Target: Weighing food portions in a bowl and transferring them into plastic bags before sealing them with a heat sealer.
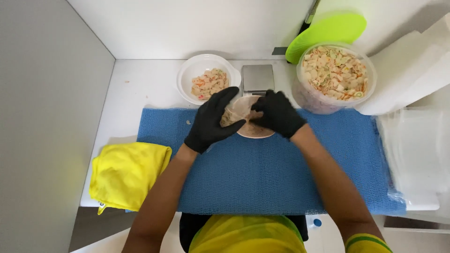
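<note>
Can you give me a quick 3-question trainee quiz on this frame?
1. True or false: the left hand and right hand both wear black gloves.
2. Which lies left of the blue mat: A) yellow cloth B) green lid?
3. What holds more salad, the white bowl or the clear tub?

Key: 1 true; 2 A; 3 clear tub.

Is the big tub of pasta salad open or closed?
Open. The big tub has no lid on it, so the salad shows up to the rim; a green lid lies behind it.
</note>
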